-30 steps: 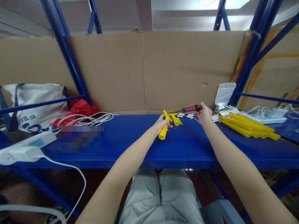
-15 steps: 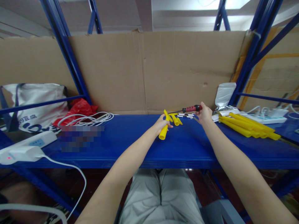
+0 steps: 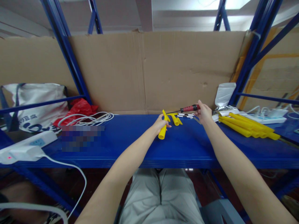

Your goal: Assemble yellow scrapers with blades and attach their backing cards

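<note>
My left hand is closed around a yellow plastic tube, which slants with its open end toward me; a smaller yellow piece sticks out sideways at its upper end. My right hand grips a screwdriver by its red and black handle. The screwdriver's thin shaft points left, its tip at the upper part of the tube; exact contact is too small to make out. Just behind my left hand lie short cut yellow tube pieces. A thin silvery strip shows below my right hand; whether it is held I cannot tell.
Several long yellow tubes are stacked at the right, by a silver foil pouch and a white power strip. Coiled white cable, a red bag and another power strip occupy the left. Cardboard closes off the back.
My right hand and the screwdriver have shifted slightly left, the handle's end rising a little. The tube in my left hand has moved marginally left.
</note>
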The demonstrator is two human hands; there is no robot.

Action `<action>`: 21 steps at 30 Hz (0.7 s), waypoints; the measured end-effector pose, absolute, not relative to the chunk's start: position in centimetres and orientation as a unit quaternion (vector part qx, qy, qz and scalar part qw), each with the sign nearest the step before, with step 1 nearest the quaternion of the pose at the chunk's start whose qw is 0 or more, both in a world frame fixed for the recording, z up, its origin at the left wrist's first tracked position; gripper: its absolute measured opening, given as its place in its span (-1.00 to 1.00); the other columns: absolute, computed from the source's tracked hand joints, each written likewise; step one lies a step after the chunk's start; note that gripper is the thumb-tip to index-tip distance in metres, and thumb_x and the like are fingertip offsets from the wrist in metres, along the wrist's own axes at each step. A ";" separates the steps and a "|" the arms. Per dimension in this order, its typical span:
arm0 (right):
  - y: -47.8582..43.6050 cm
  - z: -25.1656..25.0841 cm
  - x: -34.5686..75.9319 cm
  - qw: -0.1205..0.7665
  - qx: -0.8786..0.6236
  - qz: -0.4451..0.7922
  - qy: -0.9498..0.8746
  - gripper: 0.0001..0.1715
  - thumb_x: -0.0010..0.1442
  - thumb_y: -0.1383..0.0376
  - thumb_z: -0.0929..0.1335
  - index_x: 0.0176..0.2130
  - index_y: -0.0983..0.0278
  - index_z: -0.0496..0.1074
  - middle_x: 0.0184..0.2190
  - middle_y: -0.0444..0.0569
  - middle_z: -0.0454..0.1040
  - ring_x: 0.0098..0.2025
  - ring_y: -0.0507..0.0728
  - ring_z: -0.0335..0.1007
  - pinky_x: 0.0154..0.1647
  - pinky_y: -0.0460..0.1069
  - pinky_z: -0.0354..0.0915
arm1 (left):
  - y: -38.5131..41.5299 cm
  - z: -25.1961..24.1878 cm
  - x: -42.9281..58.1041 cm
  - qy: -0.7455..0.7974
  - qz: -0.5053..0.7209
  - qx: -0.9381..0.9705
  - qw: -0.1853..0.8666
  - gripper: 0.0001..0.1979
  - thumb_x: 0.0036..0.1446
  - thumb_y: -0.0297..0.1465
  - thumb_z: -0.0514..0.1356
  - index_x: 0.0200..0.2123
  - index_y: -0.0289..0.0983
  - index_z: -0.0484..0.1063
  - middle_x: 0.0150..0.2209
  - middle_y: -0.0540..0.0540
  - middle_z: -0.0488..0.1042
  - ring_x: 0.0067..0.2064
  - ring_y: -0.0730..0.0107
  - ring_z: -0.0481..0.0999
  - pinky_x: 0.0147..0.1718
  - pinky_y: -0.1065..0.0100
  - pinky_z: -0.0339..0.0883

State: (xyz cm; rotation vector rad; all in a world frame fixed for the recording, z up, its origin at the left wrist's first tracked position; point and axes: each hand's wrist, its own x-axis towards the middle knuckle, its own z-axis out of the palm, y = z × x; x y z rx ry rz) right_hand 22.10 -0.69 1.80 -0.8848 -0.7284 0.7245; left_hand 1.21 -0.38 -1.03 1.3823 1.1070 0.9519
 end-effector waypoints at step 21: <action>-1.6 2.5 21.7 0.757 -0.413 0.338 -0.376 -0.61 0.09 0.12 0.39 -0.52 0.26 0.18 -0.78 -0.25 0.22 -0.74 -0.03 0.23 -0.71 -0.15 0.26 | 0.3 -1.5 0.8 0.490 0.385 0.588 0.516 -0.16 -0.12 -0.71 0.07 0.24 -0.14 -0.05 -0.03 -0.18 0.43 -0.47 0.52 0.53 -0.67 0.59 0.19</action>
